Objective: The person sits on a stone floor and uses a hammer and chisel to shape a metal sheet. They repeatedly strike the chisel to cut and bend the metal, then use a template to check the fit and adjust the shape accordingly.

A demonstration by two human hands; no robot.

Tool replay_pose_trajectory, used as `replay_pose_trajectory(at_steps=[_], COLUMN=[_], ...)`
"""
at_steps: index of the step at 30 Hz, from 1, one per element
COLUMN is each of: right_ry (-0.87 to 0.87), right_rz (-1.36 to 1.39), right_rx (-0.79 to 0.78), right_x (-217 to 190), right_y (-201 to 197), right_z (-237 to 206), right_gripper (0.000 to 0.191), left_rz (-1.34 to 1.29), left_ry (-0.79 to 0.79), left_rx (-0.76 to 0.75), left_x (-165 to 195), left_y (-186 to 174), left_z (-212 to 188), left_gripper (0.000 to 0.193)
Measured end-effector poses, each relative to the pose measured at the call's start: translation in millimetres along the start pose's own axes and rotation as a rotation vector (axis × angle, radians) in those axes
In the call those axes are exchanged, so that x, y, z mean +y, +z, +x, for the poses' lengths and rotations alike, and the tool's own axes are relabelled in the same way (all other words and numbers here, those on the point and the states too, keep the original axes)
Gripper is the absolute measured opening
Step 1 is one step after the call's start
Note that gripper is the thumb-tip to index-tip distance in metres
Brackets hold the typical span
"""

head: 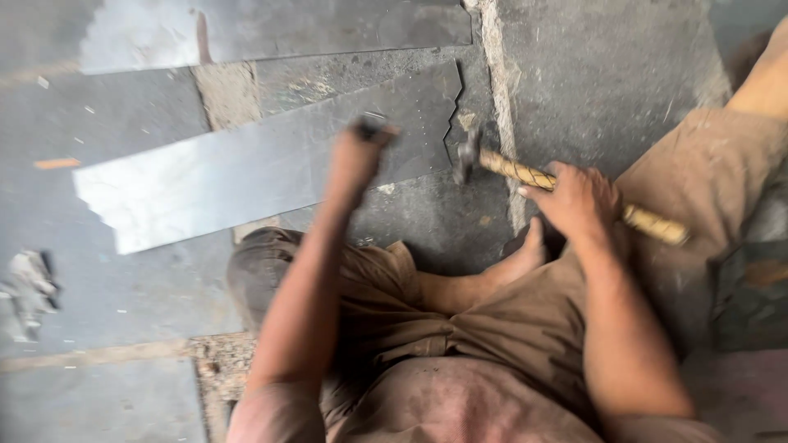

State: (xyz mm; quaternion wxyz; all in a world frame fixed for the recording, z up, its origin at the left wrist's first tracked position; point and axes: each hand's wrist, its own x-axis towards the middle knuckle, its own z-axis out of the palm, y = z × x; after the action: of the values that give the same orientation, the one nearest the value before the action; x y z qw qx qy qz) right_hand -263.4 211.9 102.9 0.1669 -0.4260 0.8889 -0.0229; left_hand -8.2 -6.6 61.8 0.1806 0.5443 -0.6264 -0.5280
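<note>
Fingers of the right hand (579, 201) wrap tight round the handle of a hammer (566, 187), gripping near the middle of the shaft. Handle looks bound in pale, yellowish cord; its butt end sticks out past the hand toward the right. Dark metal head points left and hangs just above the floor (591, 74), close beside the notched right end of a long metal sheet (246, 168).

Left hand (357, 156) is raised over that same sheet, fingers curled narrow round a small dark object (371, 125) that pokes out at the top of the fist. Motion blur is heavy here; I cannot tell what the object is, nor whether it touches the sheet.

Metal sheet lies flat on the floor, slanting from the lower left up to the right, grey and shiny at its left end, darker toward the jagged right edge. More sheet strips (271, 29) lie beyond it toward the far edge of the floor, overlapping one another.

I note the person sits on the floor in brown clothing, with a bare foot (525, 250) tucked between the two forearms, just below the hammer head. A pale raised seam (501, 98) runs across the concrete behind the hammer. Small blurred scrap (29, 287) at the left edge of the floor.
</note>
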Motion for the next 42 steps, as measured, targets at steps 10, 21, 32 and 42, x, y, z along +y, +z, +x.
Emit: replay_pose_trajectory(at_steps=[10, 21, 32, 42], right_ry=[-0.480, -0.438, -0.357, -0.373], right_rz=[0.961, 0.271, 0.044, 0.057], right_rx=[0.266, 0.235, 0.155, 0.180], right_x=[-60, -61, -67, -61], right_y=[12, 64, 81, 79], right_z=[-4, 31, 31, 23], right_gripper=[0.027, 0.065, 0.074, 0.084], left_rz=[0.682, 0.687, 0.634, 0.668], left_ry=[0.416, 0.282, 0.344, 0.323], left_rx=[-0.288, -0.368, -0.306, -0.346], left_x=[-21, -31, -32, -27], left_y=[104, 109, 108, 106], left_z=[-69, -56, -57, -58], left_gripper=[0.030, 0.036, 0.031, 0.031])
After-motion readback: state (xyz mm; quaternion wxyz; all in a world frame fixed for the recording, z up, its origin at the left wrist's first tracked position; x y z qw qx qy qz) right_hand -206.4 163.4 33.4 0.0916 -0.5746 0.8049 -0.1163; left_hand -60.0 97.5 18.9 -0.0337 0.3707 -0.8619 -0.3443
